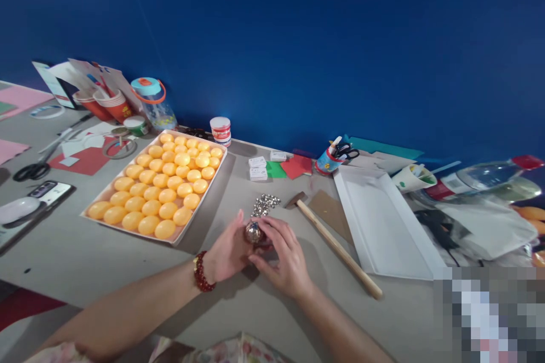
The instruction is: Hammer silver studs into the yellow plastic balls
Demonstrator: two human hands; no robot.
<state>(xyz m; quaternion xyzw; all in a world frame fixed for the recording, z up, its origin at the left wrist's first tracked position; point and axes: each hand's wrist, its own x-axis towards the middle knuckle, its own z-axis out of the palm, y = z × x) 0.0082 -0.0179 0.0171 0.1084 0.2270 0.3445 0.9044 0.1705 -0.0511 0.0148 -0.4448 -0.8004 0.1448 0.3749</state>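
A shiny, silvery ball (254, 232) with a bumpy-looking surface sits between my two hands over the grey table. My left hand (230, 248) cups it from the left, thumb pointing up. From the right, my right hand (284, 254) curls its fingers over the ball's edge, with the thumb lower down near the left palm. Something small and reddish below the ball is mostly hidden by my fingers. Just beyond my fingertips lies a loose pile of small shiny metal beads (265, 204). To the right rests a hammer (336, 244) with a wooden handle.
An open box (87, 216) of orange balls stands left. Small white boxes (258, 173), red paper (297, 167) and a pen cup (327, 161) lie behind. Right are a white tray (383, 227) and a plastic bottle (477, 178). Black-handled scissors (32, 171) lie far left.
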